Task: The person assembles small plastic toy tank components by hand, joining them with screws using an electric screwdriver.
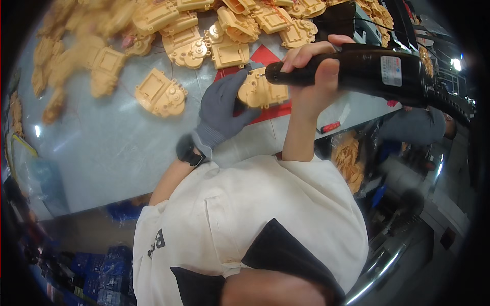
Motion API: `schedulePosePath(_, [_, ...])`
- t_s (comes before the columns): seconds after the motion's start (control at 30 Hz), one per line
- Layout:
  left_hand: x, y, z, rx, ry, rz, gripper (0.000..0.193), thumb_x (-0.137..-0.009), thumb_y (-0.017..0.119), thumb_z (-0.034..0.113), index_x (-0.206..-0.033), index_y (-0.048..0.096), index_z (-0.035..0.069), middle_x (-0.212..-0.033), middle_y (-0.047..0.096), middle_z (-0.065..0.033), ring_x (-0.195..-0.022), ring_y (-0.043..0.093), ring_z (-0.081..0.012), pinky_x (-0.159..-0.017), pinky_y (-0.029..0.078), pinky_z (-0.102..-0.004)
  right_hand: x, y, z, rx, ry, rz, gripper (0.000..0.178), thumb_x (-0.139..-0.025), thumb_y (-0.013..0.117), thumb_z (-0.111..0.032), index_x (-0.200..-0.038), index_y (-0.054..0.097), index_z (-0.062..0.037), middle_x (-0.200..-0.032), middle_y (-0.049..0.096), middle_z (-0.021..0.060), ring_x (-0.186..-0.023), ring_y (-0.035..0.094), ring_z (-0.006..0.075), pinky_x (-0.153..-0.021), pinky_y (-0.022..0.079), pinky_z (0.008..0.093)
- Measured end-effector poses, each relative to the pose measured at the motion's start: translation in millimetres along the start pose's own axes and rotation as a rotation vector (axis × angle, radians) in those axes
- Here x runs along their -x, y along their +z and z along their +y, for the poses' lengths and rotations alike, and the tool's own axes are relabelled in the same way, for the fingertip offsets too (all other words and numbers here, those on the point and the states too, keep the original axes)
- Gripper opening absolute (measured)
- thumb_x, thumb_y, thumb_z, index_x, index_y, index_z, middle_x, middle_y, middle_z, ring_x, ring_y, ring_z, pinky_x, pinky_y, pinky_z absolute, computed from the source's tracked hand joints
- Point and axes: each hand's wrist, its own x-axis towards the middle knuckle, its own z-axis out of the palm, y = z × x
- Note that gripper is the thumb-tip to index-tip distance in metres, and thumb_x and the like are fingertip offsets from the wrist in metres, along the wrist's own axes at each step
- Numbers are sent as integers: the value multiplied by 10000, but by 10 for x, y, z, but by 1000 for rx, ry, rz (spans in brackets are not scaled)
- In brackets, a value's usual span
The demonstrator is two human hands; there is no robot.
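Note:
My left hand, in a grey glove with a dark watch at the wrist, grips a yellow plastic housing by its left side. The housing lies over a red sheet on the table. My right hand is bare and wraps round a black electric screwdriver, held nearly level. Its tip points left and meets the upper part of the housing; whether a screw sits under it is too small to tell. A similar loose yellow housing rests on the table left of my gloved hand.
Many more yellow housings are heaped along the far side of the grey table. A red marker-like tool lies near the right edge. The screwdriver's black cable trails off right. Another person is at the far right, beside a bag of yellow parts.

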Motion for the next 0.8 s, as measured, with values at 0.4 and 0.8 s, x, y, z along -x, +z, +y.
schedulePosePath(0.4, [14, -30, -61, 18, 24, 9, 785, -622, 770, 235, -1292, 413, 36, -1171, 539, -173, -1048, 528, -353, -891, 430, -412, -32, 157, 118, 15, 51, -80, 375, -844, 625, -183, -1079, 368, -44, -651, 513, 95, -483, 486, 190, -471, 437, 330])
schedulePosePath(0.8, [-200, 42, 122, -14, -236, -64, 673, -725, 693, 313, -1274, 422, 36, -1096, 570, -207, -1037, 534, -363, -883, 435, -420, 69, 145, 163, 326, -60, -43, 403, -740, 501, 68, -1096, 341, -28, -641, 511, 90, -460, 477, 183, -477, 449, 335])
